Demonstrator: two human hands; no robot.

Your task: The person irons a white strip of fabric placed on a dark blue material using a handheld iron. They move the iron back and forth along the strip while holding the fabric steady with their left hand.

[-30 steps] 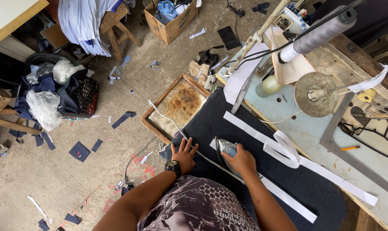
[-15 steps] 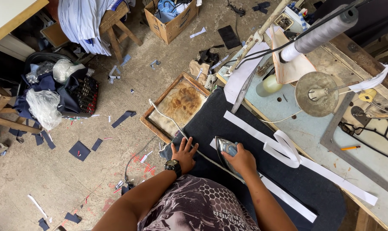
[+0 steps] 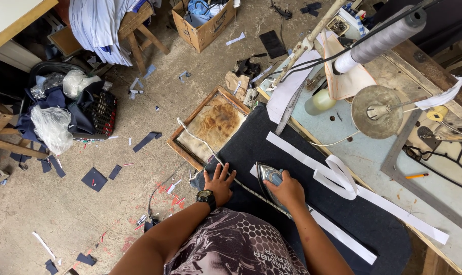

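Note:
My right hand (image 3: 290,191) grips the handle of a metal clothes iron (image 3: 268,175), which rests on a white strip (image 3: 338,231) laid over dark navy fabric (image 3: 271,147) on the worktable. My left hand (image 3: 219,182), with a black wristwatch, lies flat with fingers spread on the fabric's left edge. The iron's braided cord (image 3: 210,153) runs across the fabric between my hands and off the table to the left. More long white strips (image 3: 338,175) cross the fabric to the right of the iron.
A large grey thread cone (image 3: 381,38), a metal disc stand (image 3: 376,109), a metal square ruler (image 3: 409,173) and an orange pencil (image 3: 416,176) sit on the pale blue tabletop. A rusty framed tray (image 3: 213,125), a cardboard box (image 3: 203,23), bags and fabric scraps lie on the floor.

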